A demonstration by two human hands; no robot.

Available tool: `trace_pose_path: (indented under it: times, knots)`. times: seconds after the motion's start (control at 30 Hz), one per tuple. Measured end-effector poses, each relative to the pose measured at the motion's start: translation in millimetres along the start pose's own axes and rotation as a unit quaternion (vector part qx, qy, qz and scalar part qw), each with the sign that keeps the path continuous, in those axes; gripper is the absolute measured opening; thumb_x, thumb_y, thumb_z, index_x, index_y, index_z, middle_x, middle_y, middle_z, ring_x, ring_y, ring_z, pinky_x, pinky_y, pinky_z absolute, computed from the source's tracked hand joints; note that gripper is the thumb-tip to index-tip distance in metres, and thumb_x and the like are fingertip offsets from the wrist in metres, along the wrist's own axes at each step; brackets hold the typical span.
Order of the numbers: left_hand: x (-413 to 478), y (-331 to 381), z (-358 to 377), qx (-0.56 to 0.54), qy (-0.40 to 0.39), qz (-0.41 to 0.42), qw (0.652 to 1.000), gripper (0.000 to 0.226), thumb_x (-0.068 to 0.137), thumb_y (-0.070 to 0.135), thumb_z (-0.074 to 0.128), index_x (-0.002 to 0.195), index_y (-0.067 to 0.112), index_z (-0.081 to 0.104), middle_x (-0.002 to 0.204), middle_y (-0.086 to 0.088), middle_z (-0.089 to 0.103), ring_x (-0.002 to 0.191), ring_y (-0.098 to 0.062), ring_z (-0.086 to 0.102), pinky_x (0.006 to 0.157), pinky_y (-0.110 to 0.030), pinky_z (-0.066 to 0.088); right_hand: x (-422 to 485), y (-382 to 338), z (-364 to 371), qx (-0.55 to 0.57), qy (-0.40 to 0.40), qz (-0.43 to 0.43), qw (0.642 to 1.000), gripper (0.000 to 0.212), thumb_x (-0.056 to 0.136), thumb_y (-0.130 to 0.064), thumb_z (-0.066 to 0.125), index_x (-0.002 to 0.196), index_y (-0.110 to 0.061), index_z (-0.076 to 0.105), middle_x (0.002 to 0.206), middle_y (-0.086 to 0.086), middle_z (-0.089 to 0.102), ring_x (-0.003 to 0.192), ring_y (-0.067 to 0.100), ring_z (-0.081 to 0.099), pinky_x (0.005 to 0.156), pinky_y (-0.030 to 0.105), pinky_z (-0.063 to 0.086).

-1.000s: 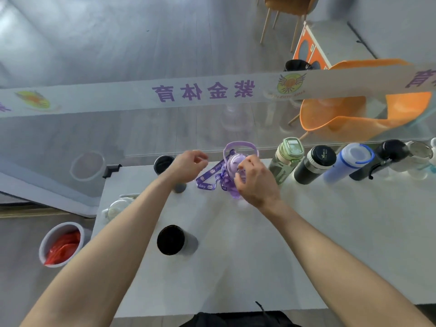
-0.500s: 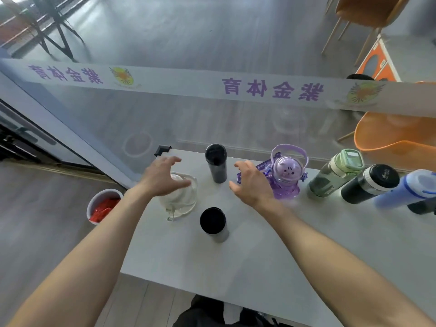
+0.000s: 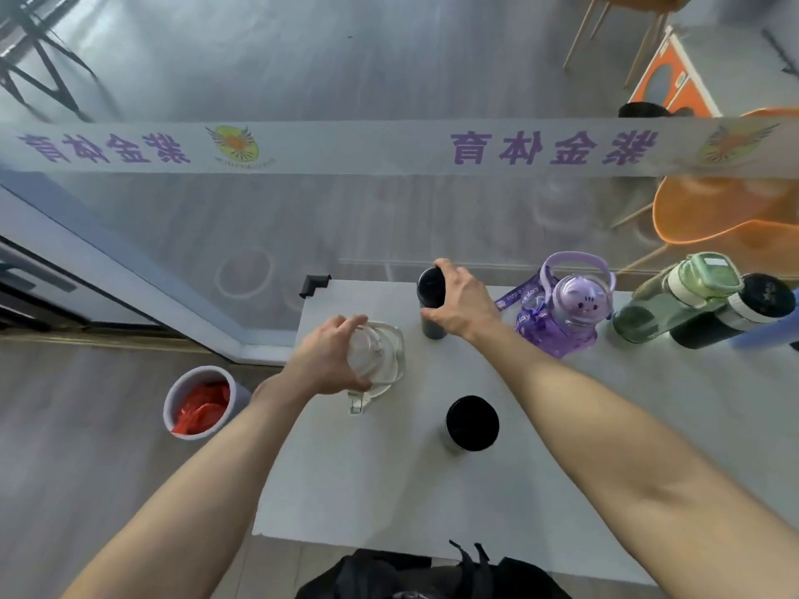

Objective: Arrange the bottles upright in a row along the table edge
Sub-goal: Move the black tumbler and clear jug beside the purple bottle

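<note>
My left hand (image 3: 330,361) grips the top of a clear bottle with a cream lid (image 3: 380,361) near the table's left edge. My right hand (image 3: 460,304) is wrapped around a slim dark bottle (image 3: 430,291) standing at the far edge of the white table (image 3: 562,490). A black-lidded bottle (image 3: 472,423) stands alone nearer to me. Along the far edge to the right stand a purple bottle with a handle and strap (image 3: 570,313), a green bottle (image 3: 674,300) and a black bottle with a white band (image 3: 735,315).
A glass wall with a printed banner (image 3: 389,147) runs just behind the table. On the floor at the left stands a grey bin holding red material (image 3: 201,402). An orange chair (image 3: 726,209) is behind the glass. A dark bag (image 3: 432,575) lies at the near edge.
My right hand left the purple bottle and closed on the slim dark bottle. My left hand came down onto the clear bottle and gripped it. The view swung left.
</note>
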State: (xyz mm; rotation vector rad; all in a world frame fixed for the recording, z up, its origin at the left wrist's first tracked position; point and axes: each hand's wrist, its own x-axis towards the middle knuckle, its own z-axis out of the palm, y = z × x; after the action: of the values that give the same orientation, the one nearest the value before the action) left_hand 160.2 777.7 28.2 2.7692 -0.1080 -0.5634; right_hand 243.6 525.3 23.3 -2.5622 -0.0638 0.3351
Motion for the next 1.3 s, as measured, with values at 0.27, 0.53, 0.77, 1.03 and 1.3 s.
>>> trace_pose_path:
  times: [0.27, 0.53, 0.77, 1.03, 1.3]
  knots:
    - [34.5, -20.6, -23.4, -0.048, 0.031, -0.050, 0.997, 0.123, 0.056, 0.054, 0.098, 0.162, 0.037, 0.039, 0.154, 0.003, 0.048, 0.137, -0.025, 0.055, 0.109, -0.041, 0.050, -10.3, 2.6, 3.9, 0.005, 0.005, 0.008, 1.000, 0.089, 0.077, -0.044, 0.086, 0.153, -0.034, 0.040, 0.132, 0.010, 0.060, 0.119, 0.036, 0.063, 0.101, 0.042, 0.054]
    - [57.5, -6.1, -29.5, -0.083, 0.054, -0.062, 0.993, 0.106, 0.063, 0.045, 0.095, 0.156, 0.037, 0.046, 0.149, 0.001, 0.051, 0.132, -0.028, 0.057, 0.104, -0.041, 0.052, -31.2, 34.5, -5.3, 0.022, 0.039, 0.062, 0.997, 0.086, 0.077, -0.039, 0.084, 0.151, -0.036, 0.041, 0.128, 0.007, 0.058, 0.115, 0.036, 0.064, 0.100, 0.046, 0.056]
    - [66.6, -1.6, -24.1, -0.068, 0.040, -0.080, 0.994, 0.123, 0.059, 0.050, 0.098, 0.160, 0.044, 0.030, 0.151, -0.001, 0.043, 0.140, -0.028, 0.048, 0.110, -0.048, 0.050, -42.3, 66.5, -22.8, 0.028, 0.067, 0.092, 0.993, 0.086, 0.076, -0.038, 0.084, 0.150, -0.036, 0.041, 0.129, 0.008, 0.058, 0.114, 0.036, 0.064, 0.098, 0.046, 0.057]
    - [71.2, -1.2, -7.5, -0.035, 0.063, -0.082, 0.994, 0.115, 0.057, 0.051, 0.101, 0.152, 0.045, 0.035, 0.145, -0.003, 0.046, 0.136, -0.031, 0.049, 0.111, -0.051, 0.049, -44.8, 72.6, -26.2, 0.027, 0.066, 0.081, 0.994, 0.088, 0.078, -0.035, 0.085, 0.153, -0.034, 0.040, 0.130, 0.008, 0.056, 0.116, 0.035, 0.063, 0.098, 0.045, 0.057]
    - [68.6, 13.1, -4.4, -0.046, 0.066, -0.071, 0.994, 0.113, 0.059, 0.048, 0.103, 0.152, 0.044, 0.038, 0.140, 0.001, 0.046, 0.133, -0.027, 0.051, 0.101, -0.047, 0.055, -45.0, 75.6, -30.8, -0.002, 0.040, 0.072, 0.997, 0.129, 0.073, -0.044, 0.091, 0.171, -0.027, 0.009, 0.147, 0.010, 0.048, 0.132, 0.031, 0.056, 0.106, 0.046, 0.053]
